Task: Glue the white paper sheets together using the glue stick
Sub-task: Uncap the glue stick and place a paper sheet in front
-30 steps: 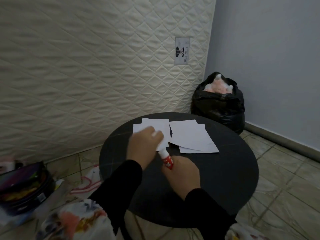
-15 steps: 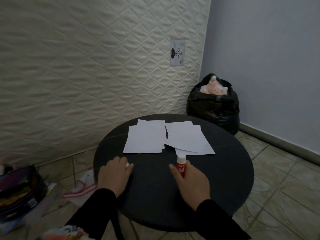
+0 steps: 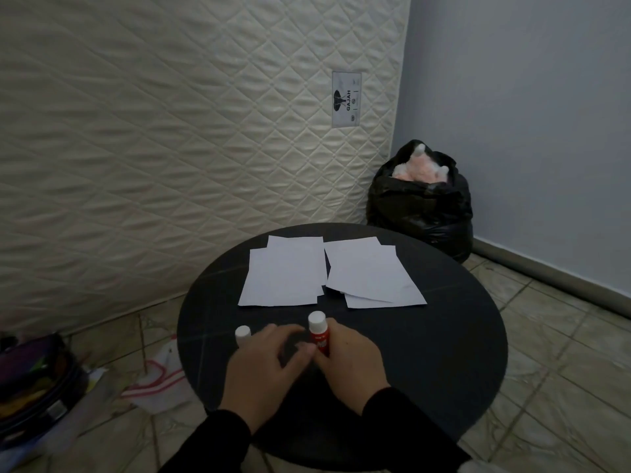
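Note:
Two stacks of white paper lie side by side on the round black table (image 3: 444, 336): a left stack (image 3: 285, 273) and a right stack (image 3: 368, 274). In front of them my right hand (image 3: 355, 367) grips a red glue stick (image 3: 320, 337) upright, its white top uncovered. A small white cap (image 3: 242, 334) stands alone on the table to the left. My left hand (image 3: 266, 365) lies between cap and stick, with loosely bent fingers reaching to the stick's lower end and holding nothing.
A quilted mattress (image 3: 170, 148) leans against the wall behind the table. A full black rubbish bag (image 3: 420, 203) sits in the corner at the back right. On the tiled floor to the left lie an open pencil case (image 3: 30, 387) and a white cloth (image 3: 160, 380).
My left hand let go of the white cap, which now stands on the table, and moved right to the glue stick. My right hand kept hold of the stick and shifted slightly left.

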